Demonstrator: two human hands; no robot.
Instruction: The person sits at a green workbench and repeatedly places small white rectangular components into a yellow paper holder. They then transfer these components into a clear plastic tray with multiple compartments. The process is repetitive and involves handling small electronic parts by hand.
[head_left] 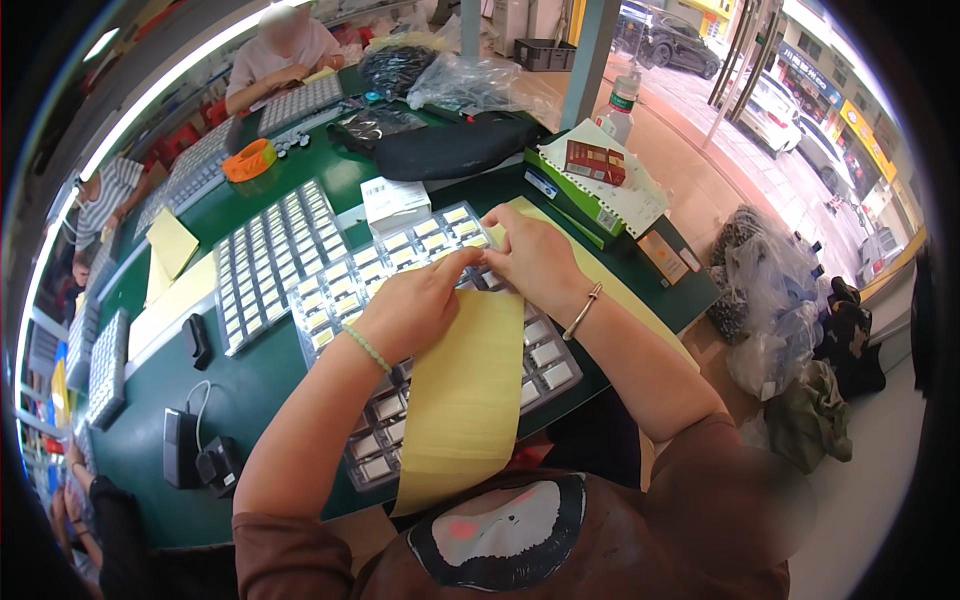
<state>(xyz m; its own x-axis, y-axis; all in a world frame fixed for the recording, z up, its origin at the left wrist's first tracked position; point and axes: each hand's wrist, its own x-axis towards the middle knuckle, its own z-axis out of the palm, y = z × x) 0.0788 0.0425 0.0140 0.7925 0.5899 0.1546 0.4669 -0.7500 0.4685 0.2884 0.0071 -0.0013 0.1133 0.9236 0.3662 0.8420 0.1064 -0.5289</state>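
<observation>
My left hand (418, 302) and my right hand (540, 262) meet over a clear plastic tray (575, 378) of small white rectangular pieces (547, 354). The fingertips of both hands are drawn together above the upper part of this tray; whatever lies between them is too small or hidden to make out. Pieces in the upper rows carry yellow squares (434, 242), while the visible lower ones look plain white. A long yellow sheet (462, 395) lies across the tray's middle and hangs toward my lap. My left forearm wears a beaded bracelet, my right a bangle.
Another filled tray (280, 265) lies to the left, with a white box (396, 204) behind mine. Black adapters (180, 450) rest on the green table (290, 405). Green boxes (580, 205) stack at right beside a bottle (617, 110). A person (285, 55) works opposite.
</observation>
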